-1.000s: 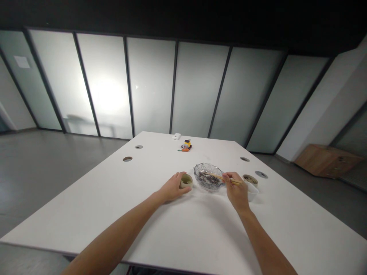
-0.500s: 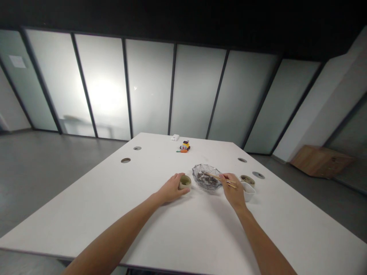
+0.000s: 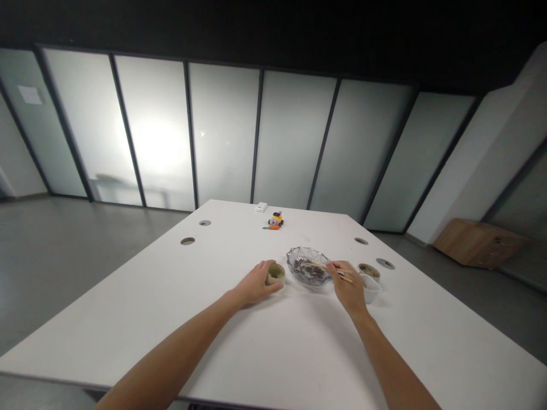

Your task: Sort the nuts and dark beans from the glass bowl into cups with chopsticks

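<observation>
On the white table (image 3: pixel 273 353), left fingers (image 3: pixel 265 265) clasp a cup (image 3: pixel 277 274) and right fingers (image 3: pixel 331 267) chopsticks (image 3: pixel 317 265).

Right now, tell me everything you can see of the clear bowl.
The clear bowl looks like glass, with a faceted wall and a wavy, pointed rim. It sits upright on the white table, between the green cup and the white container, holding many small dark pieces. Chopsticks in the right hand reach into it; whether they touch it is unclear.
</observation>
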Tool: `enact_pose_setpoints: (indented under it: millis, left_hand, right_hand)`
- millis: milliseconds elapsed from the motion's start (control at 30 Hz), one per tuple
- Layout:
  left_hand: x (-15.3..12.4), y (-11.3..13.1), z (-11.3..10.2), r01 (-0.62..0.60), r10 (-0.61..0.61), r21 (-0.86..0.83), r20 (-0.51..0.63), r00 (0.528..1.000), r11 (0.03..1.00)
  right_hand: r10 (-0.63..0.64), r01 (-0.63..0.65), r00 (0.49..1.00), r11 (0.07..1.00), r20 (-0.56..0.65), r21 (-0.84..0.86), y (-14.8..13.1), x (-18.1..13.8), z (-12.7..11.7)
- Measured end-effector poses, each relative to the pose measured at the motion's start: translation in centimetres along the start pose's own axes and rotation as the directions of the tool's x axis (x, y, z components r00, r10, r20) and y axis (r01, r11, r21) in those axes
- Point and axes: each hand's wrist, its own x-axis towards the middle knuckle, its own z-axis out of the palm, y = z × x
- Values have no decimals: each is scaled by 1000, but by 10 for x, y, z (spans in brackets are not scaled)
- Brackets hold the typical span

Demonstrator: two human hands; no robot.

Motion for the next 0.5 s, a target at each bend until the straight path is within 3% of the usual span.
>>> enact_pose_setpoints:
  millis: [200,500]
  left_hand:
    - [0,-2,1,8,-8,3,19,1000,1000]
    - [0,-5,2,-8,8,-1,14,1000,1000]
  right_hand:
    - [7,-7,1000,1000,-20,7,-1,-1,0]
    - [-86,87,996,996,-27,29,3,0,2]
